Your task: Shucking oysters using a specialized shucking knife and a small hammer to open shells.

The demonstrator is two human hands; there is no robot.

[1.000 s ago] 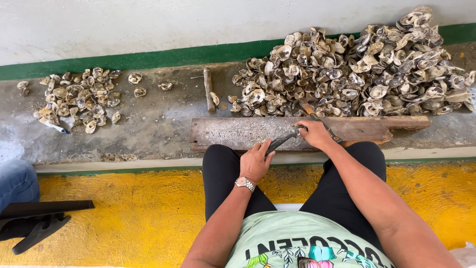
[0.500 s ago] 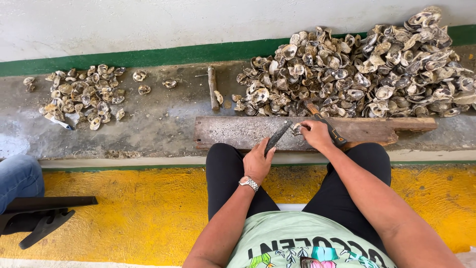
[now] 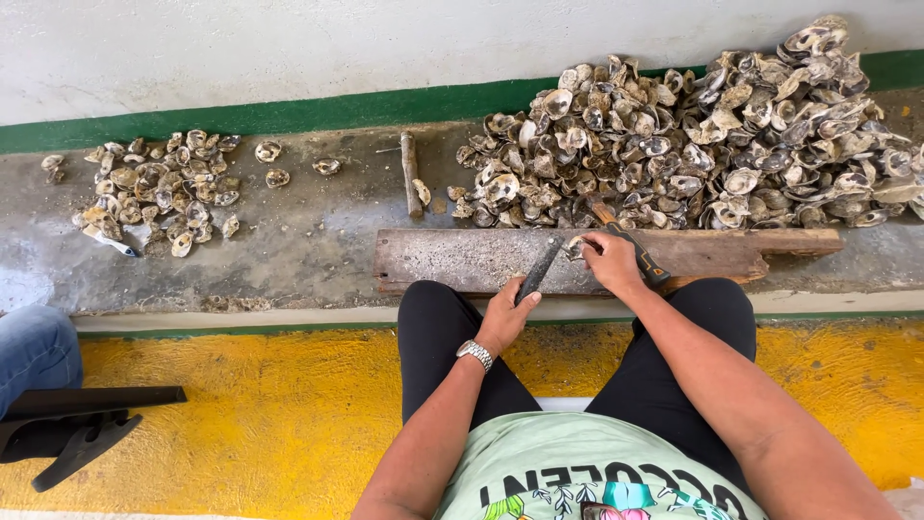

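Here my left hand [image 3: 505, 313] is clamped on a dark flat bar [image 3: 537, 271] that slants up over the plank [image 3: 462, 258], its tip just beside the oyster [image 3: 576, 248]. My right hand [image 3: 611, 260] pins that oyster to the plank with closed fingers, a hammer [image 3: 630, 246] lying under the hand. The big shell pile [image 3: 693, 144] sits just behind the plank, a smaller heap [image 3: 159, 193] well off to the left.

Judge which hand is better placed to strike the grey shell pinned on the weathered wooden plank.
Left, probably: the left hand grips the dark metal bar, angled toward the grey shell, which the right hand pins on the weathered wooden plank.
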